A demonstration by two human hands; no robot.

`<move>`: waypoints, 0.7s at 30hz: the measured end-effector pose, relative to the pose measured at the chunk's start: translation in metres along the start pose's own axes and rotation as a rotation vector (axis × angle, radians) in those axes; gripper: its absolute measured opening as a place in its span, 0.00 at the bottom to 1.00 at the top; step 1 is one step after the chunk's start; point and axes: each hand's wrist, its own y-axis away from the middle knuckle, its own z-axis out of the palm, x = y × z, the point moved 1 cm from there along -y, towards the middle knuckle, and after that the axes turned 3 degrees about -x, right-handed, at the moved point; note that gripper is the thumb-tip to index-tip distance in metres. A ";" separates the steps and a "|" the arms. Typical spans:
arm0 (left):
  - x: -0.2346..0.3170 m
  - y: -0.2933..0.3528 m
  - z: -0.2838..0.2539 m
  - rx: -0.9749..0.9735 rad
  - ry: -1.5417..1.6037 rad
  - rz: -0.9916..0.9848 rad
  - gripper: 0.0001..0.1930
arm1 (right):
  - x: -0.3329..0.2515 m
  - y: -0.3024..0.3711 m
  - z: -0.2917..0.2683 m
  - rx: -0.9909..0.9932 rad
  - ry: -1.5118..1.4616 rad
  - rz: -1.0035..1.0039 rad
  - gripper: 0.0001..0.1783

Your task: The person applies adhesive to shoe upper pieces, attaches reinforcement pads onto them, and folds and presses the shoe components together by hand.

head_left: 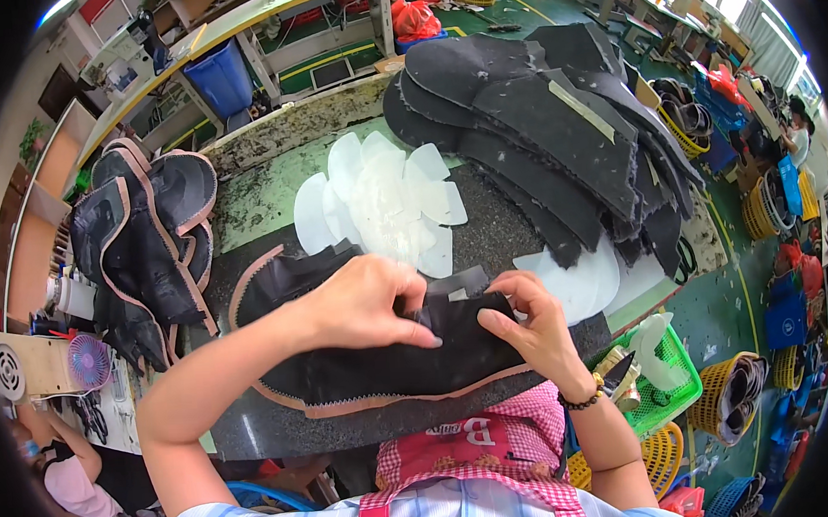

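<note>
A black boot upper (391, 358) with a tan zigzag-stitched edge lies on the dark work surface (293, 443) in front of me. My left hand (370, 303) is closed on its upper edge, thumb pointing right and fingers curled under. My right hand (530, 323) pinches the same upper at its right end, thumb on top. Between the two hands a small dark grey strip (457, 282) stands up along the edge; its lower part is hidden. Just beyond is a fanned pile of white translucent curved pieces (373, 186).
Stacked dark grey boot-shaped pieces (519, 113) fill the far right of the table. More tan-edged black uppers (141, 235) are heaped at the left. A green basket (677, 366) stands by my right forearm, near more white pieces (565, 283). Another person (79, 473) sits at the lower left.
</note>
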 end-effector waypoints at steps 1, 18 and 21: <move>0.012 0.011 0.000 0.017 -0.022 0.035 0.20 | -0.010 0.004 -0.003 -0.028 -0.068 0.065 0.16; 0.081 0.092 0.033 0.322 -0.087 0.200 0.19 | -0.061 0.060 -0.008 -0.083 -0.343 -0.079 0.18; 0.084 0.096 0.039 0.356 -0.062 0.199 0.19 | -0.068 0.070 -0.007 -0.073 -0.312 0.082 0.17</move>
